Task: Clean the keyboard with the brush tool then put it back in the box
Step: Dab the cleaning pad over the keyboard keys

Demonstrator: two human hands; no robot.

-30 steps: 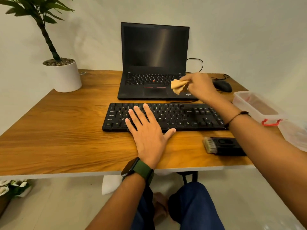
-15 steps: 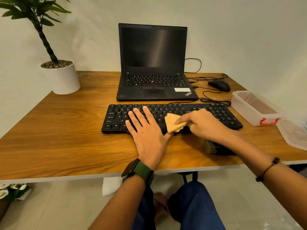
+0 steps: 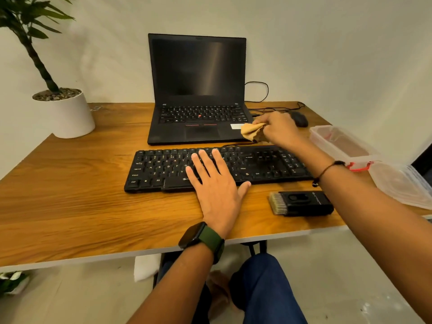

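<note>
We are looking at a wooden surface (image 3: pixel 70 183) with a white front edge. A black keyboard (image 3: pixel 268 164) is lying at its centre, and a closed-screen-dark laptop (image 3: pixel 198 90) is standing open at 12 o'clock from it. A white plant pot (image 3: pixel 67 115) is sitting at 10 o'clock, a mouse (image 3: pixel 300 119) at 1 o'clock, a clear box (image 3: pixel 341 143) with its lid (image 3: pixel 404 183) at 3 o'clock, and the brush tool (image 3: pixel 301 203) at 4 o'clock.

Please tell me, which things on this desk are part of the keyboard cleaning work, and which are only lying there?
Belong to the job:
keyboard, under the flat left hand
brush tool, lying untouched
open box
tan cloth, pinched by the right hand

Only lying about:
laptop
mouse
potted plant
box lid
</note>
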